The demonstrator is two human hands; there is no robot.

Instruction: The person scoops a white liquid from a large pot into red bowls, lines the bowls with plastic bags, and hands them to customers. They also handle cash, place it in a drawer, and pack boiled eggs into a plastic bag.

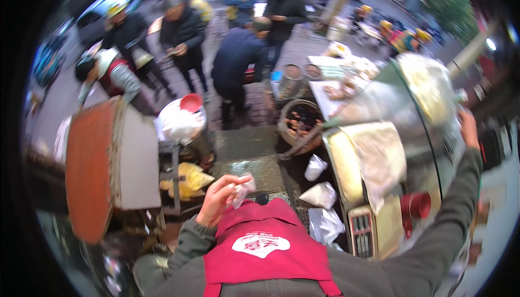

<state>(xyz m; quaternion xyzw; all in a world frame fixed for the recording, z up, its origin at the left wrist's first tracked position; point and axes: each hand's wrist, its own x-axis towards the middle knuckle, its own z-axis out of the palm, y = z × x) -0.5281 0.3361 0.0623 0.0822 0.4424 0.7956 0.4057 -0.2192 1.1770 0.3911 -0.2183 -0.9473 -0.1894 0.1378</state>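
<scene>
My left hand (pixel 221 197) is raised in front of the red apron (pixel 268 252), its fingers closed on a thin, crumpled plastic bag (pixel 245 189). My right arm reaches far out to the right. At its end, my right hand (pixel 469 128) is beside a large clear plastic bag (pixel 430 93) with pale yellow contents; whether it grips anything cannot be told. Between my arms, on the right, a white cloth (pixel 378 154) partly covers a pale yellow block-like thing (pixel 345 167). A red plastic container (pixel 417 206) lies close to my right forearm.
An orange-sided board (pixel 89 171) stands at the left, near a white tub (pixel 174 128) with a red bowl (pixel 191 103). A round vessel (pixel 300 122) with dark contents stands ahead. White bags (pixel 321 195) lie beside the right counter. Several people (pixel 239 61) stand or bend beyond.
</scene>
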